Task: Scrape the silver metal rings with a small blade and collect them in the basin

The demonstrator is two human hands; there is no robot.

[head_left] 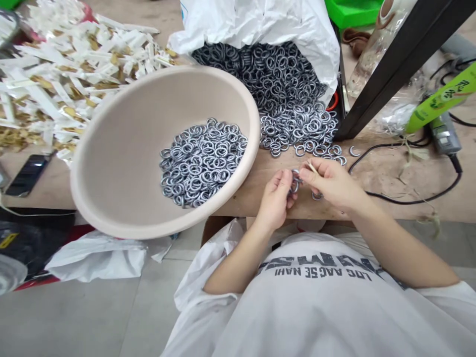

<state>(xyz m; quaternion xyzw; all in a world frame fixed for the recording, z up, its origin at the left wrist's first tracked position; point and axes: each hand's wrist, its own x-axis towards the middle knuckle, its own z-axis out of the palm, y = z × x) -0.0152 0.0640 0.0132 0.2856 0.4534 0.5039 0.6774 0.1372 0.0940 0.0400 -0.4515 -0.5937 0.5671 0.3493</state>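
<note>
My left hand (275, 196) and my right hand (330, 182) meet at the near edge of the wooden table (386, 201). The left hand's fingers are closed round a small stack of metal rings (295, 181). The right hand pinches a thin pale strip (311, 167) beside those rings, with one more ring (317, 196) under its fingers. A heap of loose metal rings (293, 114) spills from a white bag (267, 22) just beyond my hands. A large beige bowl (122, 163) to the left, tilted over the table edge, holds a pile of rings (203, 161).
A pile of white and tan strips (63, 74) covers the far left of the table. A phone (26, 174) lies at the left edge. A black post (401, 64), a black cable (412, 201), a green bottle (442, 99) and a green tray (353, 11) are on the right.
</note>
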